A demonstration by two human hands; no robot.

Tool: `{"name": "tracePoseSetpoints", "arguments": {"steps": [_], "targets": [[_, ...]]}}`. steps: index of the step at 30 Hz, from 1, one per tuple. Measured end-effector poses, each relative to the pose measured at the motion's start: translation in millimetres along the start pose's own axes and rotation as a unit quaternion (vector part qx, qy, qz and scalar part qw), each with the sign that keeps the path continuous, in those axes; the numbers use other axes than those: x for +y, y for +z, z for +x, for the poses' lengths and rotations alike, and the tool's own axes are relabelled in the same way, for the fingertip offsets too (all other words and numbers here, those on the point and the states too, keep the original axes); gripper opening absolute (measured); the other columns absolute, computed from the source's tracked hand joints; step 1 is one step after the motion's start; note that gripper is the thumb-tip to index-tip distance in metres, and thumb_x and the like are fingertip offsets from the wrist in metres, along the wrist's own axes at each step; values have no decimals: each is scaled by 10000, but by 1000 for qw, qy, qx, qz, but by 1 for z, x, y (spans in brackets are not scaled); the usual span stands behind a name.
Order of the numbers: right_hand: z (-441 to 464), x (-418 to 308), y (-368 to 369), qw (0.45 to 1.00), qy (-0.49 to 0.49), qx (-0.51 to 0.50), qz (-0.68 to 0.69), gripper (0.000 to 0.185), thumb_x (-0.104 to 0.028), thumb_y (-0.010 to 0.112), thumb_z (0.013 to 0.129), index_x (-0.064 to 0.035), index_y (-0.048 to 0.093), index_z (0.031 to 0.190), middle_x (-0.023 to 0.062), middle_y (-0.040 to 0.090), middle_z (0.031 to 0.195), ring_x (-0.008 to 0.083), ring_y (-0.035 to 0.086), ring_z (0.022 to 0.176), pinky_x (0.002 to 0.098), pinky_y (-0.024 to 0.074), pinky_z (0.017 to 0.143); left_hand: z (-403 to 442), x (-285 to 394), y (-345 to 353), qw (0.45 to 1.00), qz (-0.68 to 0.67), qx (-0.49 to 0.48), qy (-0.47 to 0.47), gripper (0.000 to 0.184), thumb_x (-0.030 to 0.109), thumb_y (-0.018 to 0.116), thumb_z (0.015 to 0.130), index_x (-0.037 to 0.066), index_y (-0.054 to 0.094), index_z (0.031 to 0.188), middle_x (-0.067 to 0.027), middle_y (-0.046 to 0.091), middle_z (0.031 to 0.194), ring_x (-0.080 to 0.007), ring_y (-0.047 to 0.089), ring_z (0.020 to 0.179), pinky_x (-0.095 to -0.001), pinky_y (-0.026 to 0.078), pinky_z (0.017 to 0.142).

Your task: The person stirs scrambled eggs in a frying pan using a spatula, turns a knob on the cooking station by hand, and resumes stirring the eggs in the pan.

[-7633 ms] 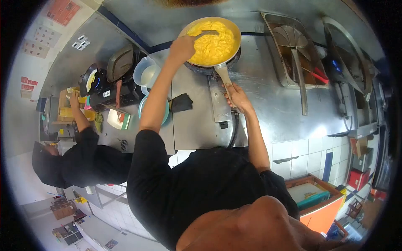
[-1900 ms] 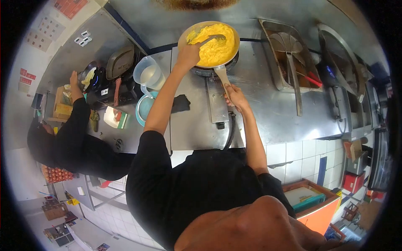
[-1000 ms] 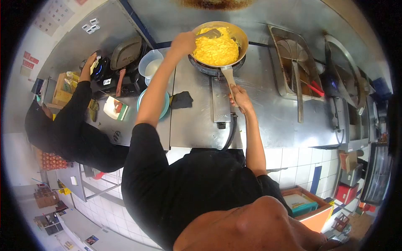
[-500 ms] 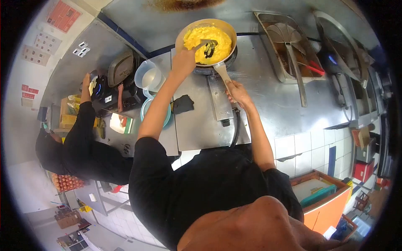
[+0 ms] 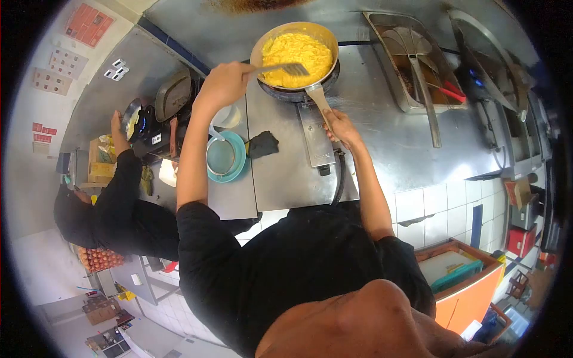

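Note:
A light-rimmed frying pan [image 5: 328, 37] sits on a burner, with yellow scrambled egg [image 5: 301, 48] spread inside it. My left hand [image 5: 224, 86] is closed round the handle of a slotted spatula [image 5: 294, 69], whose blade is over the near part of the egg. Whether the blade touches the egg I cannot tell. My right hand [image 5: 341, 128] grips the pan's pale handle [image 5: 317, 98]. Beside my left forearm are a turquoise bowl with a strainer [image 5: 222, 158] and a partly hidden clear jug [image 5: 227, 117]. A black cloth [image 5: 263, 144] lies on the steel counter [image 5: 280, 179].
At the right, a metal tray [image 5: 404, 107] holds a wire skimmer [image 5: 425, 101] and a red-handled tool [image 5: 450, 90], near a large wok [image 5: 486, 65]. At the left, a co-worker [image 5: 125, 203] in black reaches to a small pan [image 5: 130, 116]. An orange drawer unit [image 5: 471, 298] stands below right.
Since half a second ago, my left hand has moved left and toward me with the spatula. The dark gap in the egg no longer shows. My right hand keeps its grip on the pan handle.

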State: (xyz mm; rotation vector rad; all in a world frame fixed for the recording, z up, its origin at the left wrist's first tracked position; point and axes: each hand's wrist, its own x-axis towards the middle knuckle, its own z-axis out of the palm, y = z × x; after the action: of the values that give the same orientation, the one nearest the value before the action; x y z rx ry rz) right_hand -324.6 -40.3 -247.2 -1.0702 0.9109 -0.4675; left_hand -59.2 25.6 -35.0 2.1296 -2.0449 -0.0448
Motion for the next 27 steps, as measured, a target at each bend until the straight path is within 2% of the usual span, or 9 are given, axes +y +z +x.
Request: {"name": "tracePoseSetpoints", "arguments": {"steps": [3, 6, 9, 12, 15, 18, 20, 22, 27], "targets": [[0, 2, 0, 1000, 2, 1, 0, 315, -351, 485, 1031, -45, 556, 1005, -3, 504, 687, 82, 461, 529, 249, 384, 448, 2, -5, 14, 996, -7, -79, 30, 281, 162, 575, 896, 84, 712, 1130, -233, 679, 950, -428, 654, 896, -458, 517, 807], [-3, -5, 2, 1000, 1, 8, -11, 313, -355, 489, 1028, -50, 558, 1009, -4, 506, 686, 79, 461, 535, 247, 381, 454, 28, -14, 75, 997, -47, -4, 56, 261, 157, 577, 890, 60, 713, 1091, -238, 676, 933, -430, 652, 883, -467, 513, 796], [-5, -3, 3, 1000, 5, 11, -16, 314, -358, 487, 1026, -53, 558, 999, -3, 509, 686, 82, 464, 542, 246, 383, 464, 60, 7, 111, 995, -90, 29, -21, 215, 120, 556, 865, 58, 729, 977, -234, 692, 940, -411, 673, 899, -492, 530, 809], [1, 1, 0, 1000, 5, 10, -22, 308, -361, 491, 1026, -62, 555, 1000, -5, 514, 690, 78, 461, 536, 240, 382, 454, 99, 3, 154, 991, -55, 87, -81, 226, 99, 549, 854, 70, 727, 989, -244, 697, 941, -410, 681, 929, -488, 543, 808], [2, 5, -1, 1000, 0, 7, -19, 289, -361, 508, 1027, -75, 551, 1036, -12, 518, 695, 66, 448, 510, 228, 374, 424, 119, -14, 164, 983, -7, 136, -120, 272, 137, 528, 881, 123, 724, 1068, -192, 707, 913, -395, 682, 858, -487, 528, 798], [5, 5, -1, 1000, -4, 4, -10, 285, -357, 510, 1026, -75, 544, 1046, -13, 514, 689, 68, 449, 506, 231, 375, 419, 109, -34, 138, 988, 34, 119, -93, 285, 148, 547, 877, 142, 718, 1104, -194, 705, 921, -400, 679, 872, -483, 533, 810], [6, 9, -2, 1000, -5, -1, -1, 282, -353, 508, 1027, -74, 540, 1051, -14, 512, 686, 69, 450, 506, 231, 374, 416, 80, -28, 89, 995, 25, 60, -72, 302, 175, 551, 891, 138, 711, 1145, -199, 702, 966, -405, 675, 885, -487, 532, 816], [3, 5, -2, 1000, -12, -1, -7, 324, -365, 485, 1029, -49, 554, 1018, -4, 510, 688, 83, 461, 532, 248, 384, 444, 43, -15, 41, 997, 9, 44, -67, 337, 114, 561, 861, 131, 707, 1164, -214, 698, 937, -401, 679, 889, -502, 544, 789], [9, 9, -2, 1000, 6, -4, -1, 297, -350, 502, 1024, -60, 557, 1063, -9, 520, 691, 75, 463, 516, 235, 385, 425, -5, -16, -9, 994, 91, -44, 36, 306, 87, 558, 866, 125, 731, 1115, -223, 689, 922, -409, 669, 874, -521, 528, 800]]}}
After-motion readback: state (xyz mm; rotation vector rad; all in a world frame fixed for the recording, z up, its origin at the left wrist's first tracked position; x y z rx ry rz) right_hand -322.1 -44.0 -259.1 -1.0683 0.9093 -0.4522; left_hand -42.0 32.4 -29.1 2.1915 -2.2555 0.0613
